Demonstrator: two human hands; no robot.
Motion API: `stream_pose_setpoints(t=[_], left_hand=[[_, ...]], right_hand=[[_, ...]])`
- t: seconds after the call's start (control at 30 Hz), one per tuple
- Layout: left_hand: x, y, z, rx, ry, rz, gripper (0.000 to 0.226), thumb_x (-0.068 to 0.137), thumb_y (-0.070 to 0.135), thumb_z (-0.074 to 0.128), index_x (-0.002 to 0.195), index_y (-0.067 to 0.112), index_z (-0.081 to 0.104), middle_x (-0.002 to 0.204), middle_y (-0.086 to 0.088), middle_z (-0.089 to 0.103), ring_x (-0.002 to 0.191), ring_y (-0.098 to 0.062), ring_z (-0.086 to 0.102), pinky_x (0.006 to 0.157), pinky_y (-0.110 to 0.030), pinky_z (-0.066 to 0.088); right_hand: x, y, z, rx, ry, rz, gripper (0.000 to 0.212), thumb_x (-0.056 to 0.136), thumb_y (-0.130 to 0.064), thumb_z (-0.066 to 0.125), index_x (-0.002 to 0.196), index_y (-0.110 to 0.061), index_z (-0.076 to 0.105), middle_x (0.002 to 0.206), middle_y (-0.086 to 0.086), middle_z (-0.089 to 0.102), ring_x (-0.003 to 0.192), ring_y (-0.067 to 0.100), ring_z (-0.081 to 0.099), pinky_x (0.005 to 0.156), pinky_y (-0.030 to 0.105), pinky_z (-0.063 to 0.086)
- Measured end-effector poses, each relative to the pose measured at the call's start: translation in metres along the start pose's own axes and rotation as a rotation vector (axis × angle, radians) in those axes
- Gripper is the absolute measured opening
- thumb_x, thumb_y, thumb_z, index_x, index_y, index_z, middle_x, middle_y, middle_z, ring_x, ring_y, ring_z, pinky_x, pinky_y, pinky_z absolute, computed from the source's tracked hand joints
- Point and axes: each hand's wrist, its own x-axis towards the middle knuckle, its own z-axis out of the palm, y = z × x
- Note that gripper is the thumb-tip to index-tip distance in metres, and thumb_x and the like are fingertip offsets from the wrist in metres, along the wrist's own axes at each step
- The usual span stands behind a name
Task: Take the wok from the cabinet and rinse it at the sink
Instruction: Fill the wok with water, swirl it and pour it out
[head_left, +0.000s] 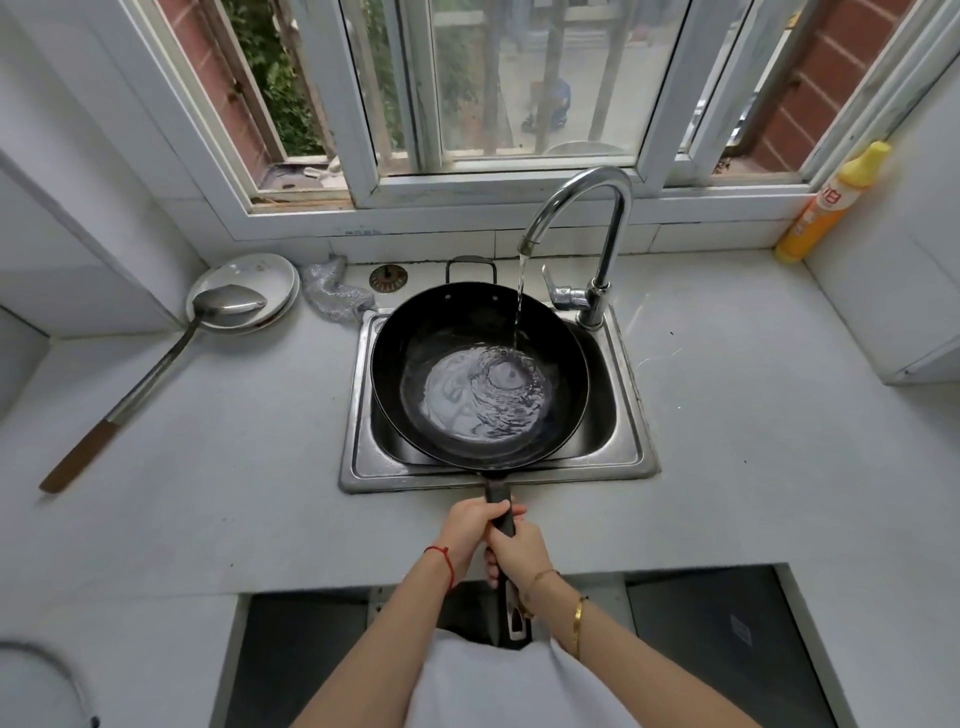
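Observation:
A black wok sits over the steel sink, filling most of the basin. Water runs from the chrome faucet into the wok and swirls in a pool at its bottom. The wok's long dark handle points toward me over the counter edge. My left hand wraps the handle closer to the wok. Just behind it, my right hand grips the same handle.
A long metal ladle with a wooden grip lies across a white plate on the left counter. A steel scrubber and a sink strainer lie behind the sink. A yellow detergent bottle leans at the right corner.

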Motion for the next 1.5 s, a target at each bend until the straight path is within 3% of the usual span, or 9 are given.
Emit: stream_pose_setpoints(t=[0.1,0.2,0.37,0.57,0.7,0.83,1.1,1.33,1.5], left_hand=[[-0.003,0.0,0.001,0.013,0.019,-0.004,0.017,0.095,0.007,0.052,0.104,0.002,0.065,0.114,-0.012,0.07,0.101,-0.025,0.065,0.079,-0.028,0.054],[-0.005,0.0,0.001,0.04,0.029,0.009,0.015,0.094,0.009,0.054,0.094,0.01,0.069,0.113,-0.011,0.071,0.105,-0.024,0.064,0.09,-0.034,0.051],[-0.008,-0.004,0.0,0.013,0.05,0.026,0.015,0.094,0.008,0.056,0.09,0.011,0.07,0.108,-0.017,0.069,0.099,-0.026,0.062,0.082,-0.033,0.052],[-0.008,-0.005,0.001,-0.085,-0.001,0.049,0.015,0.093,0.005,0.055,0.097,0.004,0.07,0.108,-0.011,0.066,0.107,-0.025,0.061,0.104,-0.039,0.045],[-0.011,0.0,0.005,-0.225,-0.088,0.063,0.017,0.095,0.0,0.049,0.103,0.001,0.065,0.094,-0.01,0.065,0.097,-0.023,0.059,0.1,-0.037,0.045],[-0.016,0.005,0.009,-0.263,-0.114,0.068,0.021,0.096,-0.001,0.047,0.112,-0.003,0.06,0.089,-0.008,0.066,0.093,-0.022,0.061,0.095,-0.033,0.049],[-0.021,0.007,0.015,-0.09,0.124,0.18,0.019,0.089,-0.007,0.058,0.106,-0.009,0.065,0.084,-0.005,0.071,0.077,-0.012,0.067,0.071,-0.015,0.055],[-0.031,0.012,0.018,0.018,0.256,0.214,0.007,0.085,0.003,0.067,0.087,-0.001,0.073,0.078,-0.012,0.071,0.069,-0.018,0.062,0.056,-0.025,0.05],[-0.037,0.02,0.018,-0.049,0.233,0.203,0.013,0.088,0.008,0.065,0.079,0.003,0.074,0.074,-0.012,0.067,0.06,-0.023,0.055,0.042,-0.023,0.043]], right_hand=[[-0.001,0.001,0.005,-0.05,0.056,-0.035,0.015,0.096,-0.01,0.048,0.085,-0.003,0.056,0.051,0.006,0.051,0.033,0.012,0.048,0.035,0.021,0.039],[-0.001,0.003,0.007,-0.102,0.104,-0.063,0.019,0.095,-0.012,0.049,0.081,-0.002,0.058,0.053,0.008,0.054,0.034,0.014,0.05,0.034,0.021,0.04],[-0.001,0.005,0.01,-0.158,0.179,-0.092,0.02,0.092,-0.014,0.053,0.075,-0.007,0.059,0.062,0.013,0.061,0.042,0.022,0.056,0.037,0.026,0.046],[-0.007,-0.001,0.008,-0.268,0.236,-0.163,0.019,0.09,-0.014,0.054,0.094,-0.002,0.067,0.072,0.012,0.065,0.05,0.022,0.06,0.032,0.02,0.041],[-0.012,-0.005,0.004,-0.303,0.272,-0.237,0.018,0.088,-0.015,0.055,0.096,-0.007,0.069,0.075,0.006,0.065,0.069,0.029,0.067,0.055,0.031,0.058],[-0.013,-0.003,-0.002,-0.33,0.279,-0.291,0.021,0.089,-0.018,0.056,0.104,-0.011,0.069,0.089,0.008,0.071,0.082,0.026,0.068,0.068,0.029,0.056],[-0.021,-0.011,-0.01,-0.244,0.126,-0.304,0.017,0.092,-0.013,0.054,0.076,-0.017,0.059,0.057,0.003,0.056,0.04,0.014,0.053,0.034,0.021,0.041],[-0.028,-0.018,-0.011,-0.072,0.017,-0.195,0.03,0.092,-0.007,0.049,0.063,-0.01,0.052,0.039,-0.002,0.046,0.031,0.013,0.043,0.036,0.022,0.036],[-0.033,-0.03,-0.009,-0.141,0.046,-0.217,0.028,0.088,-0.003,0.049,0.061,-0.008,0.052,0.047,0.007,0.049,0.034,0.016,0.046,0.036,0.023,0.04]])
